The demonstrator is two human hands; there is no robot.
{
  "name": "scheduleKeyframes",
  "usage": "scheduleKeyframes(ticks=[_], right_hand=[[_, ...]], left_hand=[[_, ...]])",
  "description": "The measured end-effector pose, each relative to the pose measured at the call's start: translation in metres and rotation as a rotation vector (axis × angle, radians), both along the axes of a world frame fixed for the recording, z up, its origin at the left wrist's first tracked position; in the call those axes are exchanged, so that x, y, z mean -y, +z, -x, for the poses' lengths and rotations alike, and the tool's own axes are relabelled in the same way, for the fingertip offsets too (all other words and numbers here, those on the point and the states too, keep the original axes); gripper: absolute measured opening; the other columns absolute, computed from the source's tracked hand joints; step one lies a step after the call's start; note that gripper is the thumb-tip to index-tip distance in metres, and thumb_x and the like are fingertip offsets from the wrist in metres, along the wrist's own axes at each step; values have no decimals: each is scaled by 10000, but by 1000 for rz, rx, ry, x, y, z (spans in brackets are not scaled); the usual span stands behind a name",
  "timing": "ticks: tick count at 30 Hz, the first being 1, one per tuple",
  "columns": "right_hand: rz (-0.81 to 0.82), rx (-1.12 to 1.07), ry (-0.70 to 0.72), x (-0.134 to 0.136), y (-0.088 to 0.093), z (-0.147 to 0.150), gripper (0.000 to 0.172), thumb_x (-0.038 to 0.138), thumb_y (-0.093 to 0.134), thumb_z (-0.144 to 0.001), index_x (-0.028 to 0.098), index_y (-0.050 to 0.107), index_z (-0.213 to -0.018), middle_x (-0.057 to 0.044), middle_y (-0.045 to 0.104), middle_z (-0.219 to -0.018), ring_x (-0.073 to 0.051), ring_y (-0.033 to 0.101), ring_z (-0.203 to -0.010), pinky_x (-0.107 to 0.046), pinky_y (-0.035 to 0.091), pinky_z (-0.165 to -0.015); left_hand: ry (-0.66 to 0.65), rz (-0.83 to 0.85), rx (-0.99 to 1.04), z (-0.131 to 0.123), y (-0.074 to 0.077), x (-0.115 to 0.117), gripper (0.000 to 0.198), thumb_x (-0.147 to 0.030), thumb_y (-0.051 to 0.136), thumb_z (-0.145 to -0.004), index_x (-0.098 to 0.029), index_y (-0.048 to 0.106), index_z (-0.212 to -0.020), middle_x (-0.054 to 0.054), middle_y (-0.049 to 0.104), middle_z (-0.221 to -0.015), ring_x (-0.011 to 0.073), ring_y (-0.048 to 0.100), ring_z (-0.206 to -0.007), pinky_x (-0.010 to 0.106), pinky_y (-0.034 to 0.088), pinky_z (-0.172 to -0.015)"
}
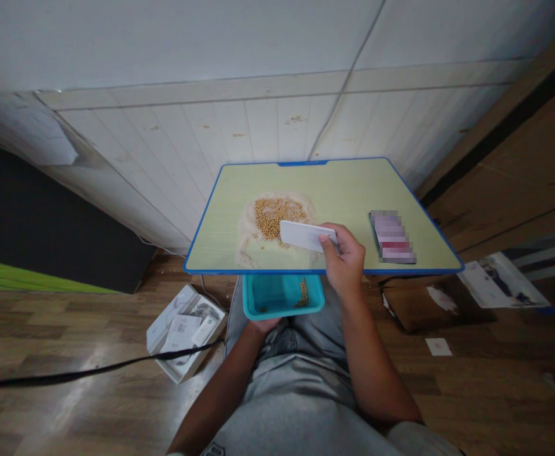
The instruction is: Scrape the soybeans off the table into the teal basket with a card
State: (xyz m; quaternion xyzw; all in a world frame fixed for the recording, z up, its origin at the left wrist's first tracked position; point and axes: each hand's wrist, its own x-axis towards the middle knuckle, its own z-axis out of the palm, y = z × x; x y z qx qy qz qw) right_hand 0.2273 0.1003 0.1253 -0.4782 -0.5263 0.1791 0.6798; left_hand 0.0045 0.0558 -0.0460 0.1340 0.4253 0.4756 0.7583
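My right hand (pixel 346 258) grips a flat white rectangular plate (pixel 303 235) by its right end, thumb on top. The plate is tilted just above the near right side of a pile of yellow soybeans (pixel 268 218). Pale grains like rice (pixel 246 231) lie around and partly over the beans. My left hand (pixel 266 324) holds a teal plastic tray (pixel 283 315) from below, its fingers hidden under it. The tray sits over my lap, at the near edge of the folding table (pixel 343 187). A few soybeans (pixel 302 292) rest in the tray's right side.
A phone-like object with a blurred screen (pixel 393 237) lies at the table's right. On the floor to the left stands an open white box (pixel 187 332) with cables. A black strap (pixel 116 367) crosses at left. Cardboard (pixel 419 304) lies at right; a wall (pixel 239 126) stands behind.
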Motion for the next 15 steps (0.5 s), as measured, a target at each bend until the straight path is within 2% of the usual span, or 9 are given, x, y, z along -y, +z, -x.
scheduleKeyframes(ticks=[3, 8, 15], right_hand=[[16, 11, 4, 1, 1, 0, 440, 708, 856, -1151, 278, 950, -1151, -83, 964, -1076, -332, 907, -1016, -421, 704, -912], [19, 13, 7, 5, 4, 0, 453, 720, 850, -1151, 278, 951, -1149, -87, 966, -1077, -335, 909, -1019, -418, 711, -905], [35, 8, 10, 9, 7, -4, 322, 585, 871, -1120, 276, 960, -1147, -81, 972, -1084, -329, 910, -1018, -410, 709, -912]], left_hand=[[38, 46, 78, 0, 0, 1, 771, -826, 556, -1142, -334, 845, -1659, 99, 779, -1900, 449, 658, -1830, 670, 553, -1527], [16, 25, 54, -3, 2, 0, 803, -865, 510, -1134, -358, 848, -1656, 67, 776, -1905, 431, 670, -1823, 650, 558, -1528], [20, 76, 37, -1, 2, 0, 811, -815, 450, -1161, -363, 775, -1751, 59, 761, -1924, 392, 653, -1849, 613, 610, -1481]])
